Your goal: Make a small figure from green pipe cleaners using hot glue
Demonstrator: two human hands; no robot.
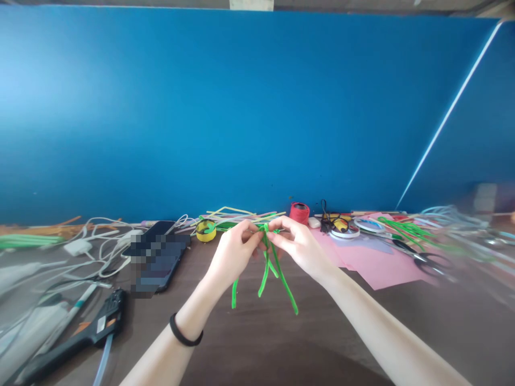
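Both of my hands meet above the middle of a brown table (257,332). My left hand (233,252) and my right hand (300,244) pinch the top of a bunch of green pipe cleaners (267,268) between thumb and fingers. The loose green ends hang down towards the table, spreading apart. A black band sits on my left wrist.
A phone (159,257) lies left of my hands among white cables (96,241). A black glue gun (80,335) lies at the front left. Behind are a yellow tape roll (206,230), a red thread spool (299,213), pink paper (374,262), scissors (422,260) and more green pipe cleaners (402,228). A blue wall (257,107) backs the table.
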